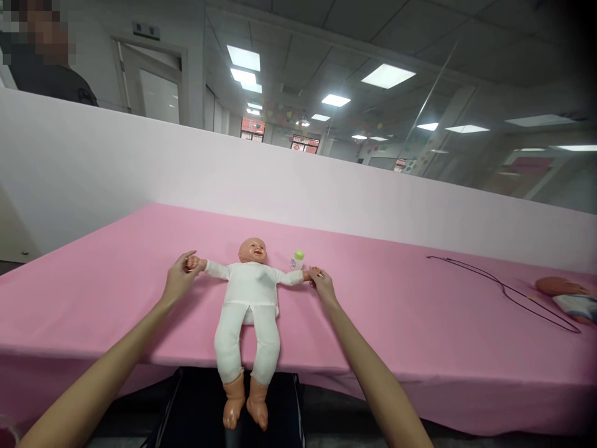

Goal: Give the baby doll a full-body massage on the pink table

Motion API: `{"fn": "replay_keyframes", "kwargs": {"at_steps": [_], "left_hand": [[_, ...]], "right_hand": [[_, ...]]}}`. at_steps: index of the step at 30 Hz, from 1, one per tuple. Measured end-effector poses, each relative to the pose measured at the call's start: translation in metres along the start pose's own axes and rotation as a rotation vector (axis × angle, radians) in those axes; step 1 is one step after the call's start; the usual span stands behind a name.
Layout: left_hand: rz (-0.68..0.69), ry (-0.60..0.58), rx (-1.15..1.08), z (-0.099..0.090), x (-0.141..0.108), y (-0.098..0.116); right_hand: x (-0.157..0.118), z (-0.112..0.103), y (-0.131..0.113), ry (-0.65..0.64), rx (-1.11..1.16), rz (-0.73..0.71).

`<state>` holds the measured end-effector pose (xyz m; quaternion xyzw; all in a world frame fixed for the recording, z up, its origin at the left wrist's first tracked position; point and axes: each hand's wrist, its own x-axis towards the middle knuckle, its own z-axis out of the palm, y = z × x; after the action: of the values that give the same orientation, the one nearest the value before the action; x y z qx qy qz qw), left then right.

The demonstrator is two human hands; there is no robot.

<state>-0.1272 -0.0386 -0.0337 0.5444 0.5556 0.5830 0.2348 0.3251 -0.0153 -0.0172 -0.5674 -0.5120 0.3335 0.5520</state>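
Head view: left hand (178,281) and right hand (325,288) seemingly steady the spread arms of a white-clothed plastic baby doll (249,285).
Fingers closed on its hands; doll lies between them on pink cloth-covered tabletop (387,311); moving it likely calls for gentle, even grip.

Left forearm (107,376) and right forearm (372,373) extend, bare, across the near edge of the worktop (410,323), angled inward. Left hand (180,278): fingers curled, gripping. Right hand (323,285): fingertips closed in a pinch.
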Motion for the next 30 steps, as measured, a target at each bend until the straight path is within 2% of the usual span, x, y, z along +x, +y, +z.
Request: {"fn": "replay_keyframes", "kwargs": {"at_steps": [2, 6, 9, 11, 13, 15, 16, 18, 20, 22, 23, 25, 27, 28, 30], "left_hand": [[-0.059, 0.046, 0.194, -0.007, 0.012, -0.012], [-0.076, -0.075, 0.573, -0.016, 0.015, -0.033], [-0.05, -0.088, 0.757, -0.018, 0.011, -0.04], [-0.054, -0.052, 0.841, -0.017, 0.01, -0.038], [-0.023, 0.015, 0.862, -0.012, 0.012, -0.027], [0.105, 0.082, 0.768, 0.001, 0.014, -0.005], [0.197, 0.095, 0.669, 0.011, 0.014, 0.011], [0.324, 0.005, 0.375, 0.04, 0.011, 0.048], [0.293, -0.177, 0.04, 0.08, 0.006, 0.086], [0.143, -0.437, -0.316, 0.127, -0.001, 0.115], [0.007, -0.56, -0.487, 0.152, -0.003, 0.125], [-0.309, -0.699, -0.752, 0.198, -0.003, 0.135], [-0.572, -0.733, -0.862, 0.236, 0.001, 0.133], [-0.642, -0.714, -0.876, 0.252, 0.005, 0.13], [-0.656, -0.674, -0.869, 0.276, 0.013, 0.121]], "right_hand": [[0.006, -0.009, 0.012, 0.029, -0.061, 0.084], [0.006, -0.018, 0.029, 0.011, -0.186, 0.134], [0.006, -0.019, 0.033, 0.053, -0.295, 0.122], [0.01, -0.019, 0.032, 0.082, -0.363, 0.1], [0.015, -0.02, 0.028, 0.108, -0.421, 0.076], [0.021, -0.02, 0.021, 0.131, -0.465, 0.047], [0.024, -0.019, 0.016, 0.133, -0.489, 0.019], [0.03, -0.016, 0.006, 0.108, -0.539, -0.067], [0.037, -0.011, -0.004, 0.043, -0.575, -0.175], [0.044, -0.004, -0.011, -0.014, -0.592, -0.257], [0.047, 0.0, -0.014, -0.033, -0.603, -0.289], [0.053, 0.007, -0.016, -0.06, -0.642, -0.357], [0.06, 0.013, -0.013, -0.088, -0.7, -0.439], [0.063, 0.016, -0.011, -0.104, -0.731, -0.476], [0.069, 0.02, -0.005, -0.142, -0.793, -0.527]]}}
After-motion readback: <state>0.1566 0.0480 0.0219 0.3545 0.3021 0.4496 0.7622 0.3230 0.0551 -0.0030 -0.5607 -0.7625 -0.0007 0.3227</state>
